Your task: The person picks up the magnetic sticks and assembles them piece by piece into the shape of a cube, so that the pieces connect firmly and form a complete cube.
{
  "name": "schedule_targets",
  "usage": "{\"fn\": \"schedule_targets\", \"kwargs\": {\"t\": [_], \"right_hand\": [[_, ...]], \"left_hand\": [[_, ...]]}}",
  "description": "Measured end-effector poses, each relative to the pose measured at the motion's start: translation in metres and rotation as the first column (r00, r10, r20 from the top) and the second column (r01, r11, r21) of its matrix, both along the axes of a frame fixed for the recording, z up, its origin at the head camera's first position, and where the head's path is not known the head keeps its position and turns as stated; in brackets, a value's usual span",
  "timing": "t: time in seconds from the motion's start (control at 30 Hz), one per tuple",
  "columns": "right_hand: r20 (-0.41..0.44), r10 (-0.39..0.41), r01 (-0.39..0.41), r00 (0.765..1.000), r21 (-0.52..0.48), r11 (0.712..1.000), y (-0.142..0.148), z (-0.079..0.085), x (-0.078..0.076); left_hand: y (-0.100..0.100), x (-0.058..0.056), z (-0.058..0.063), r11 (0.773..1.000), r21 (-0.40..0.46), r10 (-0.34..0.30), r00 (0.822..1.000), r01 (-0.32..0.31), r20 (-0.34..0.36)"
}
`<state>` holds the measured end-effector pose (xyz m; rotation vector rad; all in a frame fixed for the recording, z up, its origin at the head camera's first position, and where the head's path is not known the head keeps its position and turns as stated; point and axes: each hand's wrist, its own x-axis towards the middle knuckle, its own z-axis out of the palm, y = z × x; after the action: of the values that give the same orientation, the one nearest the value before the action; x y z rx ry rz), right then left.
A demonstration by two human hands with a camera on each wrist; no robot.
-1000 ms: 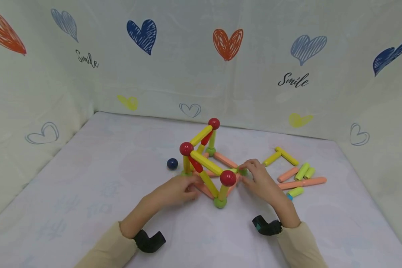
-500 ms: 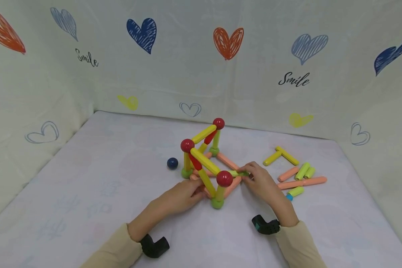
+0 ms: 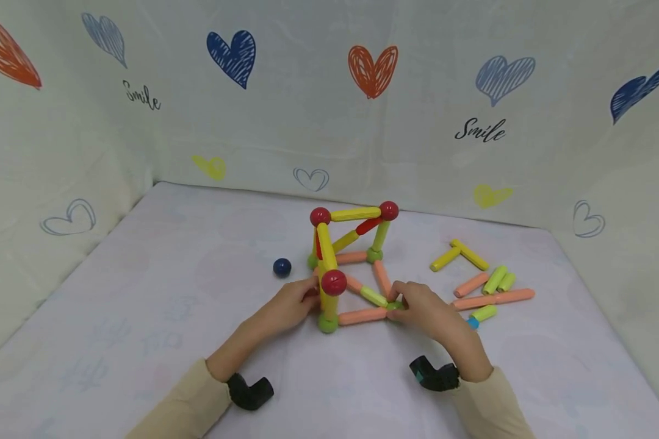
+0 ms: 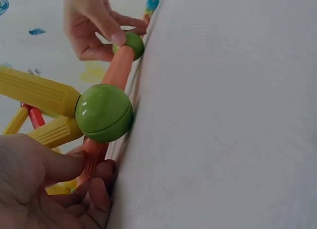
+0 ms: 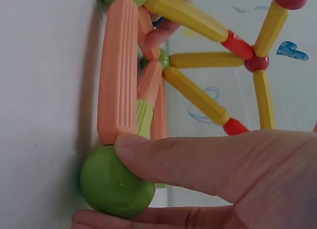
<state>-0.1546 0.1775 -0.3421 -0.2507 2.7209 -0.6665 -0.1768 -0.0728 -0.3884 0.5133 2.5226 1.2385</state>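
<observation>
Frame of rods and balls [image 3: 354, 284], standing on the surface [image 3: 143, 292] between its left and right edges | left hand [image 3: 291, 305] pinching an orange bottom rod [image 4: 95, 157] | right hand [image 3: 424, 308] pinching a green corner ball [image 5: 114, 184]; both low, probably for steadiness | spare rods [image 3: 480, 301] toward right edge

Table [image 3: 115, 305], stick frame [image 3: 354, 283], blue ball [image 3: 282, 267], sticks [image 3: 513, 296]

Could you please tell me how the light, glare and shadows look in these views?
Head view: soft, fairly even light across the table; left wrist: dimmer, with small glints on the nearest green ball; right wrist: a soft shadow beside the nearest orange rod.
</observation>
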Motion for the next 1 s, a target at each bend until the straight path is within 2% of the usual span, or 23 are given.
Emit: {"fn": "schedule_targets", "kwargs": {"t": [0.2,0.33,0.77,0.93,1.0], "right_hand": [[0.013,0.002,-0.002,1.0,0.013,1.0,-0.012,0.0,0.006],[0.01,-0.005,0.005,1.0,0.006,1.0,-0.014,-0.001,0.008],[-0.029,-0.028,0.027,0.999,-0.027,0.999,-0.012,-0.002,0.006],[-0.039,-0.032,0.032,0.999,-0.024,0.999,-0.011,-0.003,0.004],[-0.039,-0.031,0.03,0.999,-0.023,0.999,-0.011,-0.004,0.004]], "left_hand": [[-0.002,-0.006,-0.004,0.989,0.072,0.124,0.992,-0.126,0.024],[-0.004,-0.009,-0.003,0.981,0.103,0.164,0.986,-0.167,0.04],[-0.004,-0.013,-0.004,0.977,0.145,0.146,0.985,-0.159,0.095],[-0.005,-0.013,0.003,0.982,0.106,0.145,0.983,-0.157,0.108],[-0.006,-0.012,0.008,0.984,0.076,0.157,0.984,-0.163,0.088]]}}
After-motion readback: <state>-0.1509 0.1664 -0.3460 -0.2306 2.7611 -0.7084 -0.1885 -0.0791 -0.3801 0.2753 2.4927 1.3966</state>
